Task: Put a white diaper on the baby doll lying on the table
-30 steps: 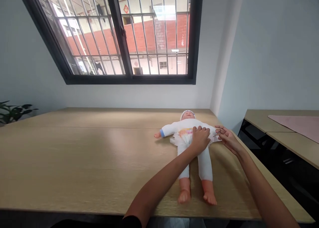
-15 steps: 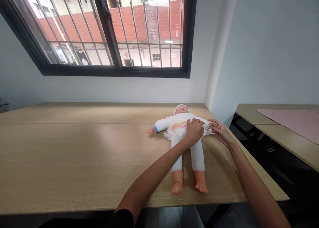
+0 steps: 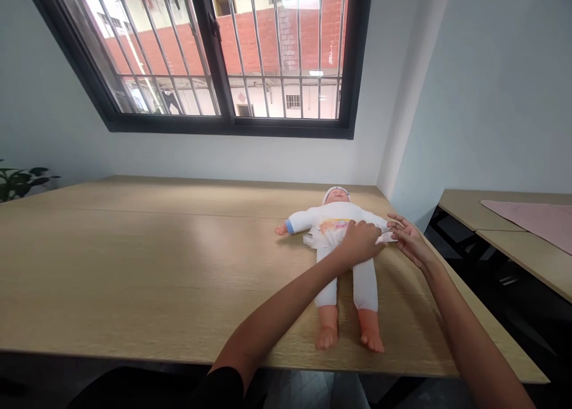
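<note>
A baby doll in white clothes and a white headband lies on its back, its head away from me and its bare feet toward me. A colourful print and a sheer white frill show at its waist. My left hand reaches across its waist, fingers curled down onto the white clothing at the doll's right-hand side in view. Beside it, my right hand pinches at the end of the doll's sleeve there, thumb and fingers close together. The doll's hand on that side is hidden. Its other arm stretches out to the left with a blue cuff.
The doll rests near the right edge of a wooden table. A barred window is set in the wall behind. Past a gap on the right stands another table with a pink cloth. A plant shows at far left.
My view has shifted slightly left, so everything sits farther right in the picture. My left hand has moved a little toward my right hand, along the doll's clothing. The doll's pose is the same.
</note>
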Motion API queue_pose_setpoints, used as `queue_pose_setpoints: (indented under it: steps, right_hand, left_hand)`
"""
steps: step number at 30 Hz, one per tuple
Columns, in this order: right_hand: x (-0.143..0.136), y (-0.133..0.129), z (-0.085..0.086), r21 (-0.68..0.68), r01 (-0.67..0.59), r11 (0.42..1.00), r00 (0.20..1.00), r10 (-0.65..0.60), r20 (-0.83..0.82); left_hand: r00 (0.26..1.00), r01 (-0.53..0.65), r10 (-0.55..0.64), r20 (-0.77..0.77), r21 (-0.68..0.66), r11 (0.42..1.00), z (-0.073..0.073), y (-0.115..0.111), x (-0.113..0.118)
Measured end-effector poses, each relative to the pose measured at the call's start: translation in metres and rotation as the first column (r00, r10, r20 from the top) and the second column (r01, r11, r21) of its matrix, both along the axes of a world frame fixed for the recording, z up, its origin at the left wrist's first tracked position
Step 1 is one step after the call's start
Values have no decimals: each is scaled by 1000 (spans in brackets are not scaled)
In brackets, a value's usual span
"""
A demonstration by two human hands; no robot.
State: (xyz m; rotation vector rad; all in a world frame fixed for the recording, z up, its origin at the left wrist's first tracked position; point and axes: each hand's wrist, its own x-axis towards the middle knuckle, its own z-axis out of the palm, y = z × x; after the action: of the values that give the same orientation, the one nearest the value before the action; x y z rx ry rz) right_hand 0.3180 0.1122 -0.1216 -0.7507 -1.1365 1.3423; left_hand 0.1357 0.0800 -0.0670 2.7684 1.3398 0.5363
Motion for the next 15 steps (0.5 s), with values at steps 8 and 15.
queue_pose_setpoints:
  steps: [8, 15]
  right_hand:
    - [3, 4, -4, 14, -9, 1000, 1000, 9, 4]
    - [0, -1, -1, 39, -67, 997, 998, 67, 11]
  left_hand:
    - [999, -50, 51, -11, 68, 996, -23, -4, 17]
    - [997, -8, 6, 82, 26, 1000, -21, 12, 5]
